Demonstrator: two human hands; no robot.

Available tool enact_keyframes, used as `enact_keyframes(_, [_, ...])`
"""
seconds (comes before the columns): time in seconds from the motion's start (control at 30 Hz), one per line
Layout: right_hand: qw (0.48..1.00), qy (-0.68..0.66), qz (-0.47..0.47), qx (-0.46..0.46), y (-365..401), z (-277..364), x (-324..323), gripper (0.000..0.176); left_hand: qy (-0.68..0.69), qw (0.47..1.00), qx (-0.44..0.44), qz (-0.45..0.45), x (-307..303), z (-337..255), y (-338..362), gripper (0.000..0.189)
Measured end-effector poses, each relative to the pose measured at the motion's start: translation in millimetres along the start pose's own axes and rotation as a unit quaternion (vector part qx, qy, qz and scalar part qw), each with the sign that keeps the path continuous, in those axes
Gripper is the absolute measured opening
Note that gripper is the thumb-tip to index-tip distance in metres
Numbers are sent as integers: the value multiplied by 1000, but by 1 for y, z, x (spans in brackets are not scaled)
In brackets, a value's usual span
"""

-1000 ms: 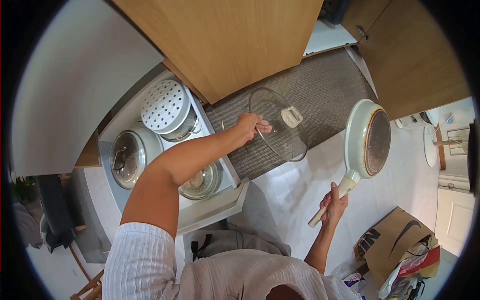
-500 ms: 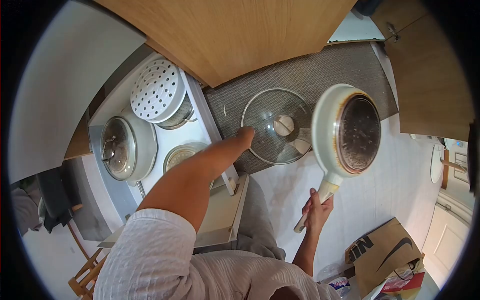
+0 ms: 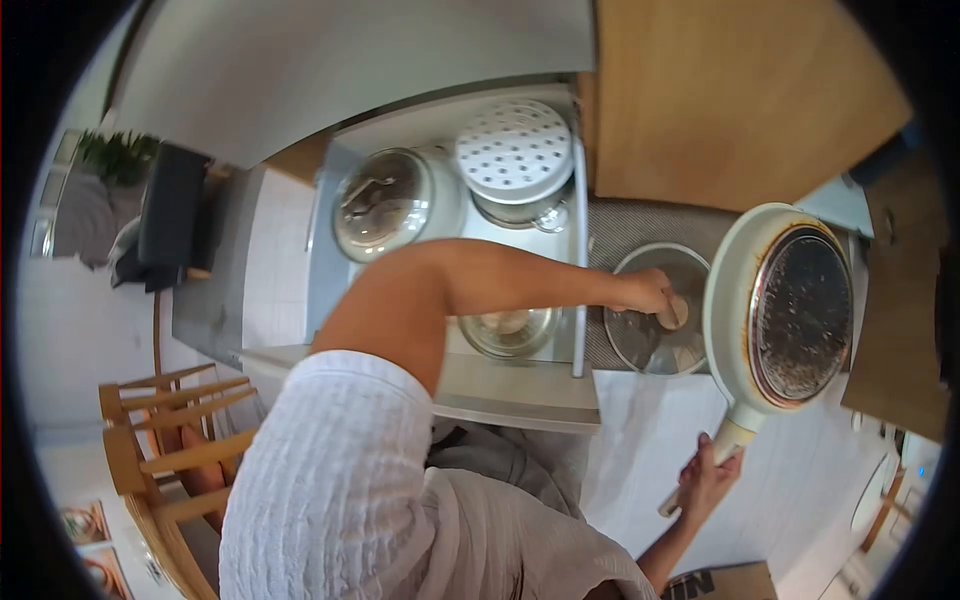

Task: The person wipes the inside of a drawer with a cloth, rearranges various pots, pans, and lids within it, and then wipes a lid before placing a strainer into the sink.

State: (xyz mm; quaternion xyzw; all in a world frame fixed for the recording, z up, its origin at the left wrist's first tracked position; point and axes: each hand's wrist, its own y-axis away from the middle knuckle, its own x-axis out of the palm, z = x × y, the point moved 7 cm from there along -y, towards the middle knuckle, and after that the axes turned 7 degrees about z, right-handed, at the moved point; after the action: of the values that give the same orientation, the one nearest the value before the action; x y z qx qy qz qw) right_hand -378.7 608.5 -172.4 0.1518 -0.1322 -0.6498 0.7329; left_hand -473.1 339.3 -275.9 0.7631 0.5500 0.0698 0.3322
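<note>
My right hand (image 3: 710,480) is wrapped round the handle of a cream frying pan (image 3: 722,300), held up so its dark, scorched underside faces me. On a grey woven mat (image 3: 620,225) lies a round glass lid (image 3: 640,345) with a metal rim. My left hand (image 3: 645,291) reaches across the drawer to the lid, its fingers closed at the pale round knob. The pan's edge is close to the lid's right side.
Beneath my left arm is an open drawer (image 3: 590,340). It holds a white perforated steamer tray (image 3: 513,150) on a pot, a pan with a glass lid (image 3: 382,205), and another glass lid (image 3: 510,330). A wooden chair (image 3: 185,445) stands at lower left, a paper bag (image 3: 735,582) at the bottom.
My left hand has moved from the lid's left rim onto its knob. My right hand still holds the pan up. The view has swung left, showing more of the drawer and the chair.
</note>
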Motion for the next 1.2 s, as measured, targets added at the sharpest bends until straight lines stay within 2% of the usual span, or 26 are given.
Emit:
enact_keyframes(0.07, [998,44,32,-11,8,18,-5,31,138,981,108,83,-36,-26,76,24])
enact_keyframes(0.13, [993,76,93,-22,11,48,7,30,170,983,10,68,-93,-5,140,22])
enact_keyframes(0.17, [989,91,114,-26,16,66,12,29,150,988,-15,24,-126,14,172,21])
enact_keyframes(0.2, [988,96,120,-29,23,78,17,29,137,989,-29,-45,-158,44,202,18])
enact_keyframes(0.23, [981,116,152,-17,30,92,26,29,129,978,-96,-136,-185,68,241,16])
enact_keyframes(0.27, [974,131,183,-10,39,101,35,28,120,967,-145,-174,-206,100,274,13])
enact_keyframes(0.33, [963,155,219,-17,58,123,53,29,238,920,-218,-224,-226,182,329,11])
enact_keyframes(0.37, [955,144,259,9,61,125,81,29,287,896,-259,-219,-244,279,340,11])
enact_keyframes(0.4, [944,137,297,35,70,137,102,30,337,868,-298,-210,-247,346,348,11])
enact_keyframes(0.47, [934,161,315,54,79,153,137,30,306,840,-397,-210,-217,364,375,17])
enact_keyframes(0.53, [902,197,364,122,92,158,175,29,272,845,-432,-160,-206,441,375,27])
enact_keyframes(0.57, [889,216,380,138,99,163,194,28,274,847,-427,-160,-204,460,370,27])
enact_keyframes(0.6, [890,219,379,129,99,162,211,28,185,899,-378,-120,-205,472,353,28])
enact_keyframes(0.67, [853,279,391,203,106,162,240,25,0,963,-268,-31,-196,474,329,29])
enact_keyframes(0.7, [838,298,403,216,108,163,254,23,-92,974,-208,15,-185,472,318,30])
enact_keyframes(0.73, [838,303,400,214,107,165,264,23,-179,944,-276,-31,-182,474,316,28])
enact_keyframes(0.77, [821,318,413,235,108,164,274,23,-131,916,-349,-150,-185,441,335,31])
enact_keyframes(0.8, [802,331,426,256,109,161,283,22,-80,866,-416,-265,-187,406,365,34])
enact_keyframes(0.83, [794,328,433,274,110,157,289,22,-77,867,-415,-265,-182,410,368,34])
enact_keyframes(0.9, [777,349,438,288,106,153,302,22,-73,862,-365,-344,-183,408,377,41])
enact_keyframes(1.0, [754,367,448,310,104,145,316,22,-78,870,-329,-360,-176,407,380,44])
enact_keyframes(1.03, [748,368,450,321,104,141,319,23,-119,857,-304,-399,-175,402,382,45])
enact_keyframes(1.2, [719,396,449,353,106,133,329,23,-90,879,-307,-354,-176,400,381,45])
